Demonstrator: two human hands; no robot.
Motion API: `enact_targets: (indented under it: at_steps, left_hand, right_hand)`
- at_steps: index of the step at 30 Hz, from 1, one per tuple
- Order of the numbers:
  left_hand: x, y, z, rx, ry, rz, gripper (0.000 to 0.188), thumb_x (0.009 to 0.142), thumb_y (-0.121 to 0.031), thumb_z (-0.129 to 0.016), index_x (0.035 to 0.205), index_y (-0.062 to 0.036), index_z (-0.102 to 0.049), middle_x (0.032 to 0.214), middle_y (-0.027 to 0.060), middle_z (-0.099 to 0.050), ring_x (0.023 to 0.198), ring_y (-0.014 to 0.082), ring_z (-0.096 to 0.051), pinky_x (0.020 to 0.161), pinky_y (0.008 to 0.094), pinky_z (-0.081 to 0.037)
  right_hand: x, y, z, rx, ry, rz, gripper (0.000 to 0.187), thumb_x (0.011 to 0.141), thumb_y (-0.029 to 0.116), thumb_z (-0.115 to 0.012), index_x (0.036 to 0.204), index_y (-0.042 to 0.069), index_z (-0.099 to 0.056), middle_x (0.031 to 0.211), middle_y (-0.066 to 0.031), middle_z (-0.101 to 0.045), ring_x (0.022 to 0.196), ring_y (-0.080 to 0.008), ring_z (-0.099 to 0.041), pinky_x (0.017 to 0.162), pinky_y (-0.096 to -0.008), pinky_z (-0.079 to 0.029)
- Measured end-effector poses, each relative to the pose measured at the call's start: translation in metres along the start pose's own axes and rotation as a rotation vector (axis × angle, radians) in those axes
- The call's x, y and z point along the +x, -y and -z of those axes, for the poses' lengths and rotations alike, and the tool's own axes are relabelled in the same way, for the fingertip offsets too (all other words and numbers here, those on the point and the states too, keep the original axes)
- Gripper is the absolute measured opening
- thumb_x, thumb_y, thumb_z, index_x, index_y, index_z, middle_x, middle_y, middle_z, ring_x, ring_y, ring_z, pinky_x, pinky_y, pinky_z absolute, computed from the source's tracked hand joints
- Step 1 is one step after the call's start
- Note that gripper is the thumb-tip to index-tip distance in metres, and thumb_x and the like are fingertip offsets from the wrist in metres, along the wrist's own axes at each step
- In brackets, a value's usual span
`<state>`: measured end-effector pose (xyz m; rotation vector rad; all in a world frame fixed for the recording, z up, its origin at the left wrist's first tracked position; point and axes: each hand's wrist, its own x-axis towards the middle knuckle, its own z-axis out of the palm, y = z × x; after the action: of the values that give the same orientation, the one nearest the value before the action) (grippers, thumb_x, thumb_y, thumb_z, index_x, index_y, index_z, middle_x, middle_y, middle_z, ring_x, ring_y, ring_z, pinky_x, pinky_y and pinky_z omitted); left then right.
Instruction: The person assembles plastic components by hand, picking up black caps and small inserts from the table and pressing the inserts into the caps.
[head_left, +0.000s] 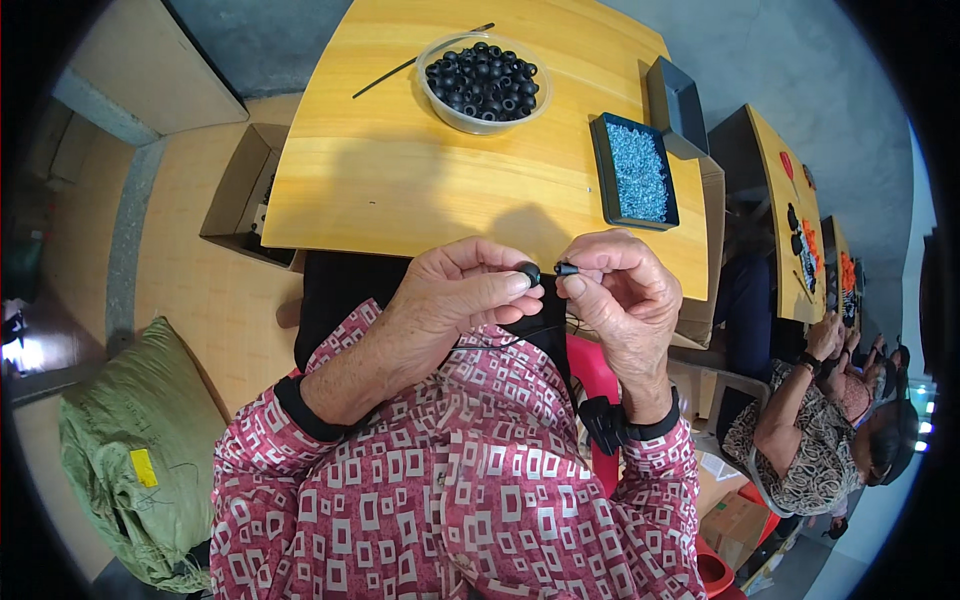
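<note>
Nearest, both forearms in red sleeves patterned with white squares rise from the lower edge and meet in front of the chest, short of the yellow wooden desk (pixel 400 190). The left hand (pixel 455 300) pinches a small round black rubber cap (pixel 529 272) between thumb and forefinger. The right hand (pixel 620 290) pinches a small black cylindrical plug (pixel 566 268) in its fingertips, its tip just beside the cap; a thin black wire (pixel 520 335) trails below the hands. Farther on the desk, to the right, a black rectangular tray (pixel 603 170) holds small silvery-blue metal parts. Beyond, a clear plastic bowl (pixel 455 112) holds many more black caps, with a thin black stick (pixel 400 68) beside it. Nothing lies between the hands and these containers.
</note>
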<state>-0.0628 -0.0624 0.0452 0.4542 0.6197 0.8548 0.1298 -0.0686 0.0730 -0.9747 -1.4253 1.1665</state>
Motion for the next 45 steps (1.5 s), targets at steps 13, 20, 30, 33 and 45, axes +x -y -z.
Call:
enact_targets:
  at_steps: [13, 20, 30, 33, 45]
  left_hand:
    - [-0.012, -0.031, -0.011, 0.049, -0.018, -0.041, 0.016, 0.088, -0.007, -0.062, 0.103, -0.0021, -0.063, 0.093, 0.0124, -0.068, 0.082, 0.0172, -0.069, 0.073, 0.0236, -0.056]
    - [-0.053, -0.087, -0.050, 0.031, -0.026, -0.008, 0.015, 0.089, -0.006, -0.061, 0.103, -0.0022, -0.062, 0.093, 0.0123, -0.069, 0.081, 0.0181, -0.069, 0.072, 0.0241, -0.056]
    - [-0.059, -0.219, -0.030, 0.032, 0.043, -0.042, 0.016, 0.088, -0.004, -0.062, 0.104, -0.0008, -0.061, 0.093, 0.0116, -0.067, 0.085, 0.0182, -0.068, 0.076, 0.0249, -0.057]
    - [-0.051, -0.258, -0.002, -0.033, 0.009, -0.036, 0.017, 0.088, -0.004, -0.062, 0.105, -0.0006, -0.060, 0.094, 0.0122, -0.067, 0.085, 0.0185, -0.068, 0.076, 0.0252, -0.057]
    - [-0.009, -0.342, 0.034, -0.052, 0.000, -0.030, 0.018, 0.089, -0.006, -0.061, 0.107, -0.0001, -0.060, 0.096, 0.0145, -0.068, 0.086, 0.0212, -0.068, 0.078, 0.0284, -0.056]
  right_hand:
    - [0.025, 0.011, -0.007, 0.548, -0.083, -0.268, 0.016, 0.087, 0.001, -0.061, 0.103, -0.002, -0.061, 0.089, -0.0094, -0.065, 0.073, -0.0132, -0.062, 0.069, -0.0245, -0.052]
    - [0.062, 0.099, -0.018, 0.509, -0.078, -0.248, 0.014, 0.087, 0.004, -0.063, 0.101, -0.001, -0.062, 0.087, -0.0071, -0.065, 0.071, -0.0116, -0.061, 0.067, -0.0236, -0.051]
    - [0.243, 0.235, -0.080, -0.107, 0.125, -0.119, 0.010, 0.082, 0.006, -0.064, 0.089, -0.001, -0.064, 0.073, -0.0026, -0.063, 0.066, -0.0073, -0.057, 0.062, -0.0216, -0.047]
    - [0.326, 0.231, -0.120, -0.290, 0.157, -0.110, 0.010, 0.084, 0.008, -0.064, 0.086, -0.001, -0.063, 0.075, -0.0037, -0.062, 0.065, -0.0097, -0.056, 0.062, -0.0241, -0.047]
    - [0.639, 0.145, -0.158, -0.393, -0.053, 0.053, 0.013, 0.082, 0.010, -0.065, 0.073, 0.002, -0.061, 0.066, -0.0028, -0.061, 0.061, -0.0101, -0.057, 0.059, -0.0244, -0.049]
